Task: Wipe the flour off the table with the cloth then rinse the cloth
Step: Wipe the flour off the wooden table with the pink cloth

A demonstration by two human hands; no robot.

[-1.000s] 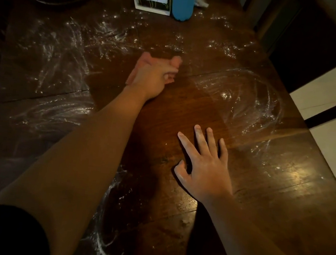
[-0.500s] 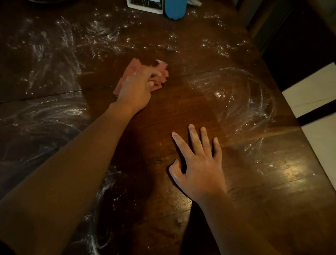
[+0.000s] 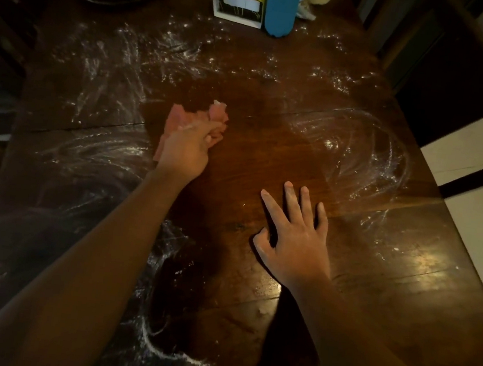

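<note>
Pink cloth (image 3: 195,116): bunched on the table (image 3: 268,155), mid-surface, at the left margin of a dark wiped patch. Left hand (image 3: 187,152) grips it, fingers curled round the wad and bearing down. Right hand (image 3: 294,238) rests flat on the wiped wood, fingers spread, apparently bracing.

Flour noted in four places:
- smears (image 3: 86,151) left of the cloth
- a swirl (image 3: 357,148) to the right
- a scattered band (image 3: 165,48) before the yellow box (image 3: 238,3) and blue bottle (image 3: 282,5)
- a ridge (image 3: 159,346) near the front edge

Recommendation: press the cloth flatter for wider contact. Draw overlapping strokes inward from each smear, gathering rather than scattering. Refold once a face is loaded. Risk: flour swept off the table edge.
</note>
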